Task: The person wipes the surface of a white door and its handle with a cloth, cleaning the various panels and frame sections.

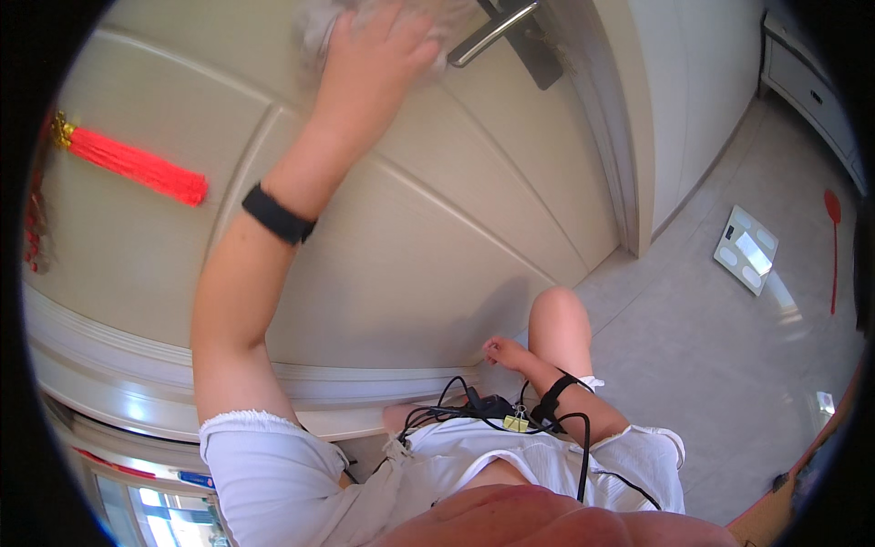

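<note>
My left hand (383, 48) lies over a pale, blurred cloth (318, 34) and presses it to the cream panelled door (403, 273), left of the metal lever handle (493, 34). A black band is round that forearm. My right hand (504, 353) is low, beside my bent knee, its fingers loosely curled with nothing seen in them. A black strap and cables cross the right forearm. Black cables (437, 411) and a yellow binder clip (515, 422) lie at the front of my white shirt.
A red tassel (140, 165) hangs against the door. On the grey floor (656, 369) to the right are a white bathroom scale (746, 250) and a red fly swatter (833, 253). A white cabinet (800, 85) stands at the upper right. The door frame (632, 137) borders the door's right edge.
</note>
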Motion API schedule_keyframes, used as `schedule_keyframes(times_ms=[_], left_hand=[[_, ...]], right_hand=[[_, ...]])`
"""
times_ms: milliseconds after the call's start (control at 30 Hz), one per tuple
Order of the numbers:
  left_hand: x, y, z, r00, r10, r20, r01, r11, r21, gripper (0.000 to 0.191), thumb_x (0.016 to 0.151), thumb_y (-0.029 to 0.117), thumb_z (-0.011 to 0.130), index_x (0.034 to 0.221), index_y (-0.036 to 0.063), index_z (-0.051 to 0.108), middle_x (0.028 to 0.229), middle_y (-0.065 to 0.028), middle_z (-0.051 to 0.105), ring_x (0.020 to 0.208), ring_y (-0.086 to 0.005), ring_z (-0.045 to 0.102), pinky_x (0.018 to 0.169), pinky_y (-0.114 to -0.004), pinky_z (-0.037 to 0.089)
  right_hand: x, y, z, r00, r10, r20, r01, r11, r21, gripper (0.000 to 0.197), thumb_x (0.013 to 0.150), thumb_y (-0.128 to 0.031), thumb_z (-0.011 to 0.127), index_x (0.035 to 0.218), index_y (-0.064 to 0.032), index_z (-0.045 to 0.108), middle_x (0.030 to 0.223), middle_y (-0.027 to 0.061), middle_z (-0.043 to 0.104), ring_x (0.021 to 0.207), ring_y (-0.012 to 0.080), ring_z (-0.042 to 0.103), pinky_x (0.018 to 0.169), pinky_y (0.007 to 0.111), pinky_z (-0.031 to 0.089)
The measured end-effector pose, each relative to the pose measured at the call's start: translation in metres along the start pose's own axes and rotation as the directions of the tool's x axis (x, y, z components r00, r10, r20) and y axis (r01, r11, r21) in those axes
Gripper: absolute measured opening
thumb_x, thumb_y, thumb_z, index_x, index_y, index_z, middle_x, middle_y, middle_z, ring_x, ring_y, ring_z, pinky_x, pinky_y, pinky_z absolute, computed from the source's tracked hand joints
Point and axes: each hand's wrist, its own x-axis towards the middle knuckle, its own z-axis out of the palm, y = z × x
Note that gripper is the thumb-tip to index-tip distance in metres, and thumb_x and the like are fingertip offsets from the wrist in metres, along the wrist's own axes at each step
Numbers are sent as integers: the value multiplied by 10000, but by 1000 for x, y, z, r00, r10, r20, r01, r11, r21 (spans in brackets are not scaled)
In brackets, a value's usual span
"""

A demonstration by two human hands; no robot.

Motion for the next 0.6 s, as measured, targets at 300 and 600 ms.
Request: schedule_keyframes(times_ms=[300,600], left_hand=[[-24,89,27,968,-127,218,165,972,-167,313,801,120,528,1105,191,550,1304,1,460,1271,-246,366,976,-569,284],[39,172,96,931,-263,253,305,941,-147,316,806,133,535,1116,194,554,1320,-16,445,1288,-283,347,1004,-601,251]], right_hand=[[-6,-16,5,999,-48,3,48,996,-71,245,889,-153,508,1063,11,562,824,107,657,704,182,642,673,305,518],[4,-2,19,999,-15,-30,16,1000,24,234,870,-201,531,1015,-30,596,815,97,666,699,192,649,654,326,512]])
